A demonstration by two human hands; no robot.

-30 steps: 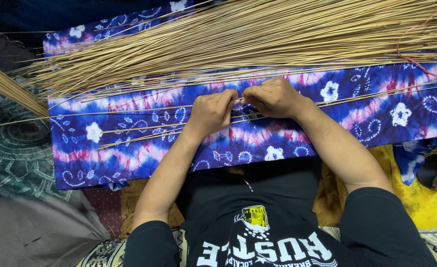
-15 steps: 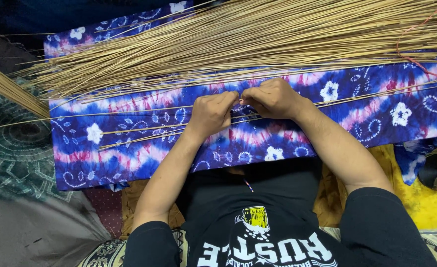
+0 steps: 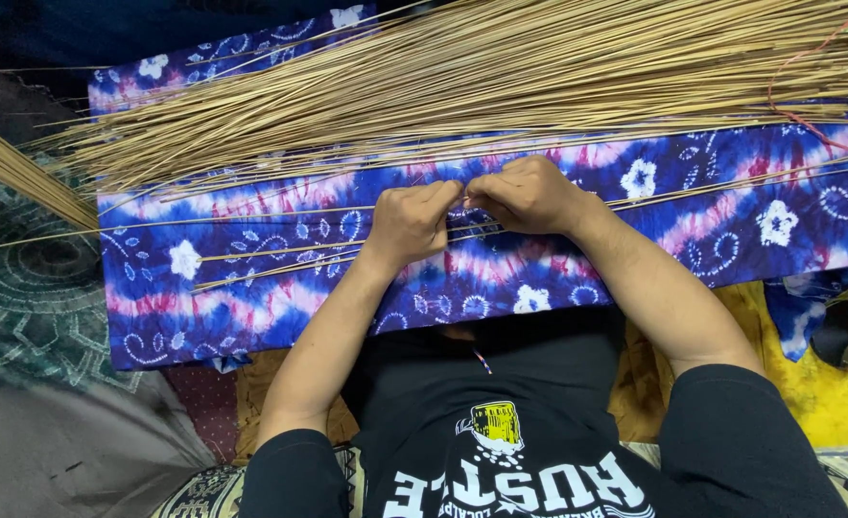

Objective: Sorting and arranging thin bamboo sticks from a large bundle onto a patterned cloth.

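A: Where are your hands?

B: Your left hand (image 3: 410, 223) and right hand (image 3: 530, 195) meet, both pinched shut on thin tan sticks (image 3: 280, 257) lying across the blue-and-pink tie-dye cloth (image 3: 731, 230).

A: How will they handle?

B: Probably light, springy and brittle; pinch near the middle, below the big loose tan stick pile (image 3: 501, 72).

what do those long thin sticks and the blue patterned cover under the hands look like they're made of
The sticks look like dried plant ribs or thin split reed: straw-tan, matte, stiff, tapering to fine tips. The cover looks like soft dyed cotton cloth: blurred tie-dye bands, white flower prints, slight wrinkles.
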